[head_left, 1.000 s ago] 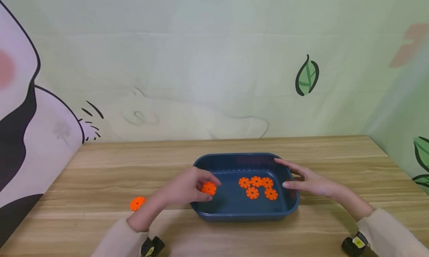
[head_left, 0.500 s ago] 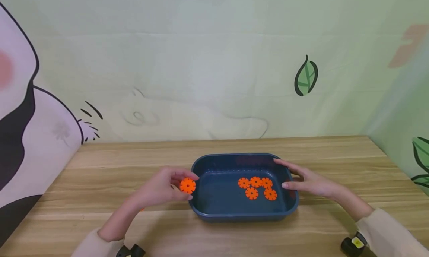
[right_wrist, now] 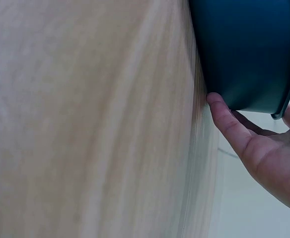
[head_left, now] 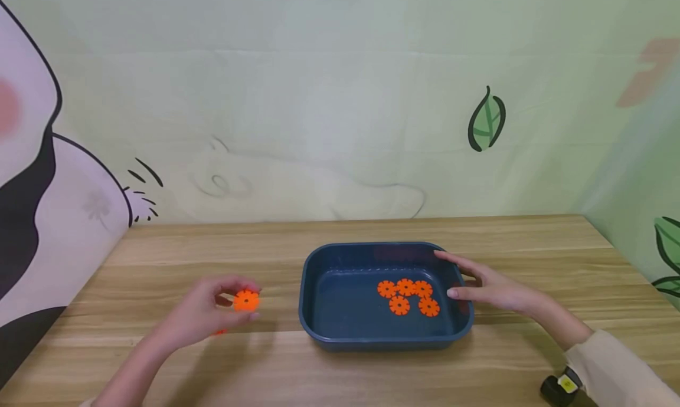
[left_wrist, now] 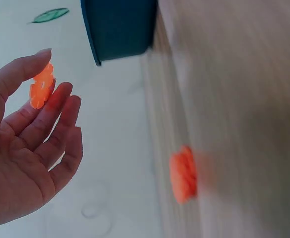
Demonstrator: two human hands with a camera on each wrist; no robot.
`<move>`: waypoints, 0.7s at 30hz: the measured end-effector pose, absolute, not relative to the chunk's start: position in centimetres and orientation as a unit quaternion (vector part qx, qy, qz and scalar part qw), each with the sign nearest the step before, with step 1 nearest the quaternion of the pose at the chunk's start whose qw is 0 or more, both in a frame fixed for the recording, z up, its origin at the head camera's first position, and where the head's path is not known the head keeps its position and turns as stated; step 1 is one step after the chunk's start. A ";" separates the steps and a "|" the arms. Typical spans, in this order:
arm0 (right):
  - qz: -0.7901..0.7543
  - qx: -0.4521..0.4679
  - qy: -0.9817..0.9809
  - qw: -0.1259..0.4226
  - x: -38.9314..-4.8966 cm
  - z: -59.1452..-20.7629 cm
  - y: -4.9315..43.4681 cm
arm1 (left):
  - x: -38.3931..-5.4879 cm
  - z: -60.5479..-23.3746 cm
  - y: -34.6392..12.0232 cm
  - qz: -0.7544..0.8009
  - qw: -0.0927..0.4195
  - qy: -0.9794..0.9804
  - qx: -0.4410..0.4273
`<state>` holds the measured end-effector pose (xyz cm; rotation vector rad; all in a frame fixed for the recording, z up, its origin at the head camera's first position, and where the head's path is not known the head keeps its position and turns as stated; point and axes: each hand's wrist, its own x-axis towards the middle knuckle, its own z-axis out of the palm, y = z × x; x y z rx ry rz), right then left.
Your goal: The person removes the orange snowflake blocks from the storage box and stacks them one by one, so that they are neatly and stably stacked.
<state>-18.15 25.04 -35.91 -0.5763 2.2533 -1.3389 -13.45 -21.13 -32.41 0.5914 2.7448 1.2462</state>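
While the orange disc (head_left: pixel 247 301) hangs above the desk (head_left: pixel 319 380), left of the blue tub (head_left: pixel 393 341), my left hand (head_left: pixel 198 317) pinches its edge between thumb and fingers, the rest loosely bent and apart. A light pinch should serve something so thin. Below lies more orange plastic (left_wrist: pixel 183 174), blurred. My right hand (head_left: pixel 491 289) grips the tub's end, best held steady for the five discs (head_left: pixel 399 305) inside.

We see a pale green wall (head_left: pixel 345 100) (faintly creased) bearing a black-outlined leaf (head_left: pixel 486 124), just behind a table (head_left: pixel 212 250) with light wood grain.
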 end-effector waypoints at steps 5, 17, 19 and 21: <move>-0.484 -0.207 0.820 0.227 -18.2 -36.0 25.1 | -13.3 -33.4 -22.6 0.385 0.002 0.903 0.188; -0.483 -0.208 0.820 0.227 -18.2 -36.1 25.1 | -13.5 -34.8 -25.0 0.363 0.011 0.918 0.161; -0.482 -0.206 0.821 0.227 -18.2 -36.1 25.1 | -13.7 -35.0 -25.3 0.365 0.024 0.918 0.154; -0.482 -0.205 0.821 0.227 -18.2 -36.1 25.1 | -13.9 -35.3 -25.7 0.370 0.036 0.915 0.154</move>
